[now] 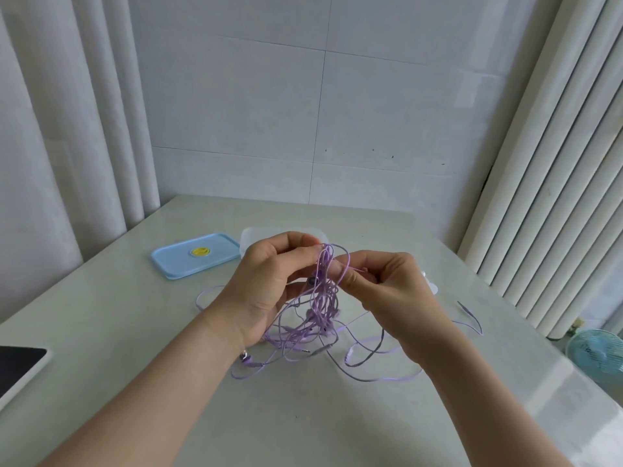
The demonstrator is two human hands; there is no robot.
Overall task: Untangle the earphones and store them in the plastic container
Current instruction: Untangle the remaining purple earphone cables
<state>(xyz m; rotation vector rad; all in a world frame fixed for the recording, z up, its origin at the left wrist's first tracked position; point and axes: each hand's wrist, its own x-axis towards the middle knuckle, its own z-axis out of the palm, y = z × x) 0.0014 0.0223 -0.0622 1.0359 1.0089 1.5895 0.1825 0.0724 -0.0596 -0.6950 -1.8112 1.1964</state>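
Note:
A tangle of purple earphones (317,318) hangs between my hands above the pale table (135,332). My left hand (269,281) pinches the top of the bundle between thumb and fingers. My right hand (387,291) pinches a strand just to the right of it. Loose loops trail onto the table, with an earbud (246,358) by my left wrist and a plug end (463,306) far right. The clear plastic container (256,239) stands behind my hands, mostly hidden by them. Its blue lid (194,256) with a yellow disc lies to the left.
A dark-screened device (18,369) lies at the table's left edge. White curtains hang at left and right, a tiled wall stands behind. A small blue fan (595,353) sits on the floor beyond the table's right edge.

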